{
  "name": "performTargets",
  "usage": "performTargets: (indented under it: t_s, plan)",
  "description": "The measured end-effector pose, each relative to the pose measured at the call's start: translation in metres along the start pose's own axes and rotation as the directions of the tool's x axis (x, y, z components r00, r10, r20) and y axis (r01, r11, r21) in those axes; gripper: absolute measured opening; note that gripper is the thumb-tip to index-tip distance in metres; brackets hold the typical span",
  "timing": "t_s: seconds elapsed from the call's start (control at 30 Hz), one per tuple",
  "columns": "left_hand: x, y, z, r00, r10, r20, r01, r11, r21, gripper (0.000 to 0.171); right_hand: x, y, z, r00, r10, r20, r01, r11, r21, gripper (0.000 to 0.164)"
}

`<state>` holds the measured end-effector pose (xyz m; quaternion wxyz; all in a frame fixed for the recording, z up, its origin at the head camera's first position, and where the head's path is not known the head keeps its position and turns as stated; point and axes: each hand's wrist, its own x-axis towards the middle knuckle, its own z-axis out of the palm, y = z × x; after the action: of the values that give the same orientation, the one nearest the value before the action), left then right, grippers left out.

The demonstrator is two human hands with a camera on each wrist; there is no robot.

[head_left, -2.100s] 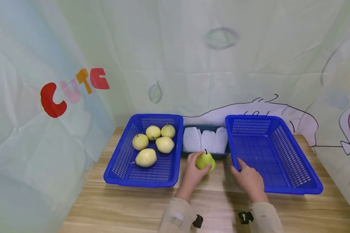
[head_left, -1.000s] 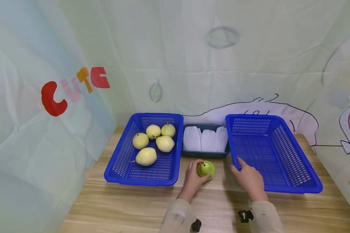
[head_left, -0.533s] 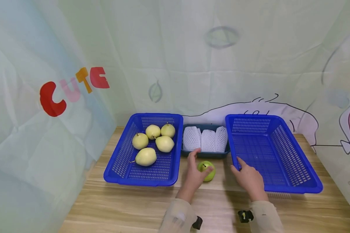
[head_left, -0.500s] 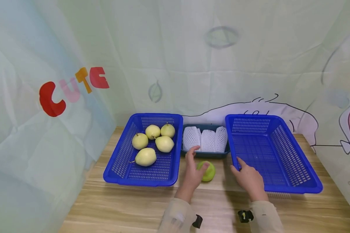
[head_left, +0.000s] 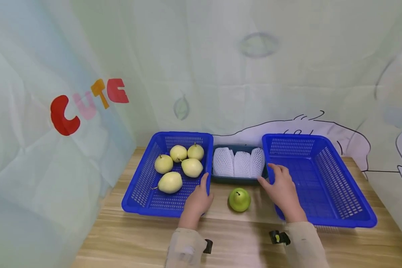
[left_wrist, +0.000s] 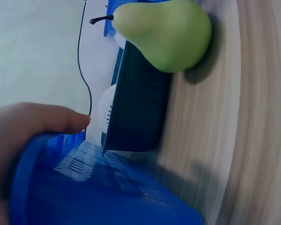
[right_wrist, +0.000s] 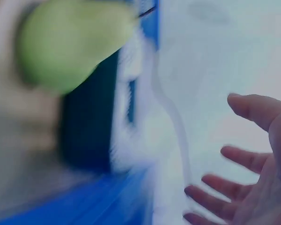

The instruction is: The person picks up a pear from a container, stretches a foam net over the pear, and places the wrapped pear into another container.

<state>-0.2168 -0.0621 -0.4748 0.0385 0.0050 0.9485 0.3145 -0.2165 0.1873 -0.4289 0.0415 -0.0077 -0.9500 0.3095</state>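
Note:
A green pear (head_left: 239, 200) stands upright on the table, stem up, with neither hand touching it. My left hand (head_left: 197, 203) holds the right rim of the left blue basket (head_left: 130, 207); in the left wrist view its thumb (left_wrist: 61, 119) lies over the rim, while the other fingers are hidden inside. Several pale yellow pears (head_left: 170, 182) lie in that basket. My right hand (head_left: 283, 191) is over the left rim of the right blue basket (head_left: 341, 223), with its fingers (right_wrist: 210, 199) spread and holding nothing in the right wrist view.
Between the baskets sits a dark teal tray (head_left: 236, 180) with several white foam net sleeves (head_left: 223, 162) in it. The wooden table (head_left: 234, 238) extends toward the front. A printed curtain (head_left: 221, 67) hangs behind and along the sides.
My left hand has let go of the green pear, leaving it standing, and moved left to the left basket's rim. The right hand has shifted slightly forward along its basket's rim, fingers loosened.

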Motion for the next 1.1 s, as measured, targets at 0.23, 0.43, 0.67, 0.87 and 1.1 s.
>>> performTargets:
  t_s: [0.23, 0.43, 0.67, 0.87, 1.1]
  plan:
    - [0.003, 0.004, -0.001, 1.000, -0.007, -0.012, 0.008, 0.998, 0.059, 0.061, 0.068, -0.038, 0.018, 0.960, -0.214, 0.183, 0.201, 0.976, 0.084, 0.043]
    - [0.003, 0.005, 0.000, 1.000, 0.002, -0.004, -0.002, 0.998, 0.059, 0.061, 0.112, -0.045, 0.041, 0.890, -0.225, 0.396, 0.246, 0.969, -0.004, 0.059]
    - [0.001, 0.004, 0.005, 1.000, -0.006, 0.004, 0.006, 0.997, 0.071, 0.061, 0.128, -0.050, 0.065, 0.907, -0.120, 0.404, 0.260, 0.914, -0.311, 0.089]
    - [-0.003, 0.005, 0.007, 1.000, -0.006, -0.002, 0.007, 0.996, 0.086, 0.062, 0.128, -0.050, 0.079, 0.920, -0.115, 0.376, 0.258, 0.898, -0.356, 0.091]
    - [-0.004, 0.002, 0.001, 0.999, -0.017, -0.029, 0.019, 0.996, 0.083, 0.062, 0.137, -0.053, 0.087, 0.906, -0.188, 0.381, 0.289, 0.929, -0.231, 0.067]
